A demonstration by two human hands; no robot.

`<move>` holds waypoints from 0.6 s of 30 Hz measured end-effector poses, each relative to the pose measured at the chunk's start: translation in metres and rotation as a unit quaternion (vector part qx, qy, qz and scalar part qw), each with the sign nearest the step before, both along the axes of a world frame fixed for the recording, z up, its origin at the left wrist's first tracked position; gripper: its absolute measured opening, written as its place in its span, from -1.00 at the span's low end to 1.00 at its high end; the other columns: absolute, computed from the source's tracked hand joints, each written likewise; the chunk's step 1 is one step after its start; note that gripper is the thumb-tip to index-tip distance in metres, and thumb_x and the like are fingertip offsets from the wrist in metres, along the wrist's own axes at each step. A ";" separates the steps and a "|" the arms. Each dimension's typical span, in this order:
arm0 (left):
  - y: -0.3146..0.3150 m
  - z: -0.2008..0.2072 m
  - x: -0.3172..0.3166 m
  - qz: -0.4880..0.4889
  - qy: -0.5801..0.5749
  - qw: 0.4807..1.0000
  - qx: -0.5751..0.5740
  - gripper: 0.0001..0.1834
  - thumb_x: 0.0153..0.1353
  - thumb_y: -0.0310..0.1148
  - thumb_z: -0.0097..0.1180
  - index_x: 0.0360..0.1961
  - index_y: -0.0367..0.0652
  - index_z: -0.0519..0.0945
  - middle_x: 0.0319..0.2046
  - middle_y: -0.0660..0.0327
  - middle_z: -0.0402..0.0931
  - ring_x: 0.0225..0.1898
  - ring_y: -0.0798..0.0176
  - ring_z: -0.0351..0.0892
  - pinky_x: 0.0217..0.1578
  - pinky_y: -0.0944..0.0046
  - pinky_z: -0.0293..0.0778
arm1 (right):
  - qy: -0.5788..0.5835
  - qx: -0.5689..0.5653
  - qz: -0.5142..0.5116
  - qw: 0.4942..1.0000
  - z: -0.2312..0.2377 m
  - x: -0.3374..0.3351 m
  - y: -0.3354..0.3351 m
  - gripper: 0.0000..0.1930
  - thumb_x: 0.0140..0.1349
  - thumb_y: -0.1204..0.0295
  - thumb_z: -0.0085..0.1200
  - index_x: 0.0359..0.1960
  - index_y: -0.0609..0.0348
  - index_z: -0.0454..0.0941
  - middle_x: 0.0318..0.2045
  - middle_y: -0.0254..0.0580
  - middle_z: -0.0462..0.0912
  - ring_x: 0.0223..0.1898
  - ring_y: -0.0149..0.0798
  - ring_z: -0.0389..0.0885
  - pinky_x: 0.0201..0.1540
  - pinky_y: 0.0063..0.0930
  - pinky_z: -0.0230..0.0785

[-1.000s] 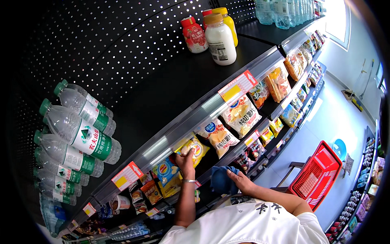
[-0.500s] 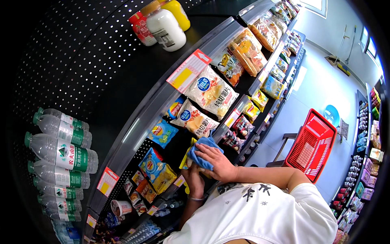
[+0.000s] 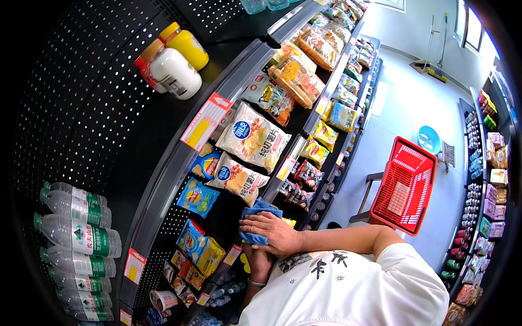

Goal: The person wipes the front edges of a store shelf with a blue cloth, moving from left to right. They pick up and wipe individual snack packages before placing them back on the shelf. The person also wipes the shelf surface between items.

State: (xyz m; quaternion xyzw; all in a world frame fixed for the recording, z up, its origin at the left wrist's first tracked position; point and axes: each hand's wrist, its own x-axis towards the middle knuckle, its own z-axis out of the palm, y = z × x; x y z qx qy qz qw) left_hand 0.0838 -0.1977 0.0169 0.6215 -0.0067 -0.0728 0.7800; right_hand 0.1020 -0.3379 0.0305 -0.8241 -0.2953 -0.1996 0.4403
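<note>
My right hand (image 3: 276, 233) is closed over a folded blue cloth (image 3: 260, 209) in front of the snack shelf, its fingers lying across it. Right below it is my left hand (image 3: 258, 262), its fingers mostly covered by the cloth and the right hand. Between the hands is a yellow snack bag (image 3: 289, 222), of which only a small yellow edge shows past the cloth. Just beyond the hands, a white chip bag (image 3: 239, 178) lies on the shelf below a larger white chip bag (image 3: 253, 137). A blue chip bag (image 3: 197, 197) lies to their left.
A black perforated shelf unit runs along the left, with clear water bottles (image 3: 81, 237), a white jar (image 3: 175, 74) and a yellow jar (image 3: 186, 48). A red basket (image 3: 403, 185) stands on a stool at the right; a blue basin (image 3: 429, 140) is behind it. Another stocked shelf lines the far right.
My view has shifted, so shelf goods sit farther left and mostly lower. Both hands have stayed together at the cloth; the yellow bag's left part, visible before, is now covered.
</note>
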 end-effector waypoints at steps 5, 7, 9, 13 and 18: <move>0.010 0.000 0.012 0.006 0.047 0.997 -0.060 -0.54 0.19 -0.54 0.15 0.14 -0.26 0.44 0.06 0.19 0.47 0.07 0.26 0.48 0.08 0.19 0.46 | 0.029 -0.001 -0.062 0.998 -0.003 0.002 -0.010 -0.37 0.21 0.18 0.14 0.30 0.13 0.31 0.34 -0.06 0.32 0.39 -0.01 0.21 0.40 -0.05 0.00; 0.008 0.010 0.015 0.040 0.066 0.994 -0.081 -0.53 0.17 -0.55 0.15 0.14 -0.26 0.44 0.07 0.17 0.47 0.07 0.24 0.50 0.08 0.17 0.46 | 0.029 -0.004 -0.075 0.997 -0.003 0.000 -0.010 -0.35 0.22 0.18 0.14 0.32 0.13 0.29 0.37 -0.07 0.28 0.41 -0.01 0.18 0.40 -0.05 0.00; 0.012 0.010 0.023 0.062 0.092 0.988 -0.108 -0.53 0.19 -0.54 0.13 0.16 -0.30 0.44 0.09 0.14 0.47 0.07 0.21 0.51 0.09 0.16 0.47 | 0.026 -0.016 -0.077 0.997 0.001 -0.003 -0.011 -0.32 0.23 0.17 0.12 0.36 0.13 0.24 0.41 -0.07 0.22 0.44 -0.02 0.13 0.40 -0.04 -0.01; 0.023 0.011 0.032 0.054 0.137 0.978 -0.145 -0.55 0.27 -0.44 0.05 0.18 -0.34 0.44 0.12 0.10 0.47 0.09 0.20 0.52 0.09 0.19 0.46 | 0.020 -0.041 -0.053 0.998 0.003 -0.008 -0.006 -0.28 0.19 0.20 0.13 0.38 0.15 0.21 0.43 -0.08 0.17 0.46 -0.01 0.08 0.43 -0.04 -0.07; 0.025 0.013 0.037 0.067 0.165 0.966 -0.186 -0.58 0.27 -0.45 0.01 0.16 -0.32 0.45 0.07 0.13 0.50 0.04 0.19 0.56 0.08 0.19 0.48 | 0.017 -0.080 -0.037 0.996 0.013 -0.015 -0.003 -0.26 0.16 0.21 0.17 0.37 0.19 0.22 0.43 -0.05 0.15 0.47 0.01 0.06 0.43 -0.03 -0.09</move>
